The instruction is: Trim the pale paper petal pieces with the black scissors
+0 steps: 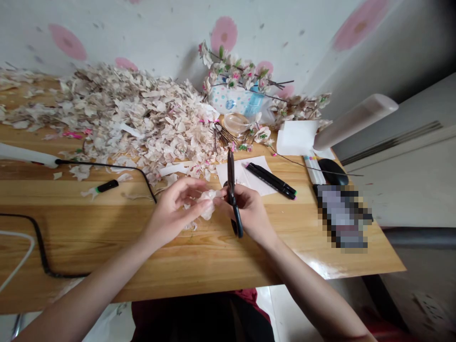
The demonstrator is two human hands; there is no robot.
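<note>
Crumpled cream blossom [208,203] against black scissors [233,197]

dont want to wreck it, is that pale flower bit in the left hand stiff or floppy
The pale flower piece looks thin and crumpled, so probably floppy and light. The left hand pinches it with fingers alone, suggesting little grip is needed. The right hand holds scissors right beside it; such thin stuff may snag or tear.

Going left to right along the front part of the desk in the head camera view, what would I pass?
white tool handle → short black pen → left hand → white petal → black scissors in the right hand → black markers → black mouse
</note>
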